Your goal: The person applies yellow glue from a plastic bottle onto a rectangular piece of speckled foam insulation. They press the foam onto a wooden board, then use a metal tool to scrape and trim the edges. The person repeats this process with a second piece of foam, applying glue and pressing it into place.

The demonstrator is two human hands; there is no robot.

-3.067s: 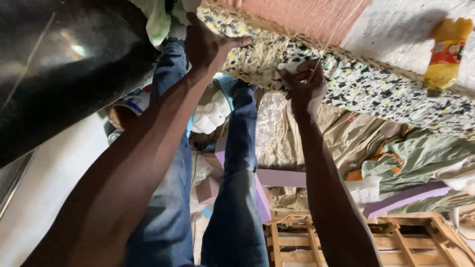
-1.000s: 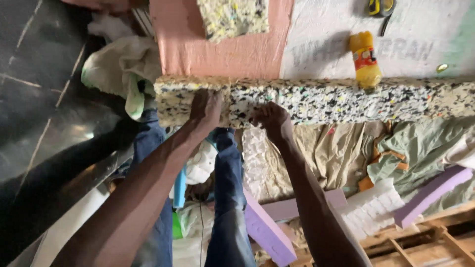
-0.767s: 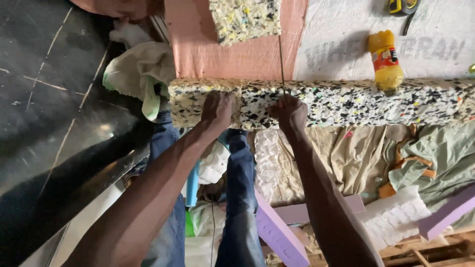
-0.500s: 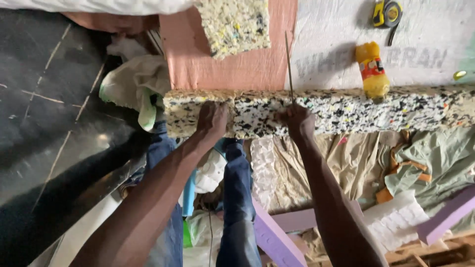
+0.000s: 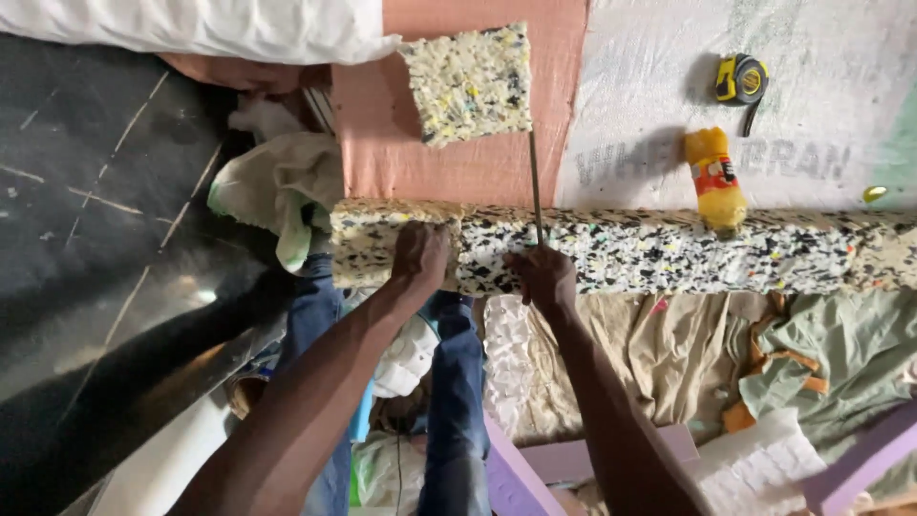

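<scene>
A long thick slab of speckled foam (image 5: 669, 250) lies across a pink sheet (image 5: 449, 167) and a white woven sheet (image 5: 812, 115). My left hand (image 5: 420, 256) grips the slab's front face near its left end. My right hand (image 5: 543, 275) sits a little to the right, closed around the lower end of a thin dark blade (image 5: 535, 182) that stands across the slab's top. A smaller square piece of the same foam (image 5: 468, 84) lies beyond, on the pink sheet.
A yellow bottle (image 5: 714, 182) and a yellow-black tape measure (image 5: 742, 78) lie on the white sheet. Crumpled cloth (image 5: 277, 186) hangs at the slab's left end. Below are my jeans (image 5: 458, 382), beige and green fabric (image 5: 688, 354), purple strips (image 5: 511, 468) and dark tiled floor (image 5: 95, 210).
The view has swung up over the work surface, showing the square foam piece and tape measure. Both hands stay on the slab's front edge. The thin blade now shows above my right hand.
</scene>
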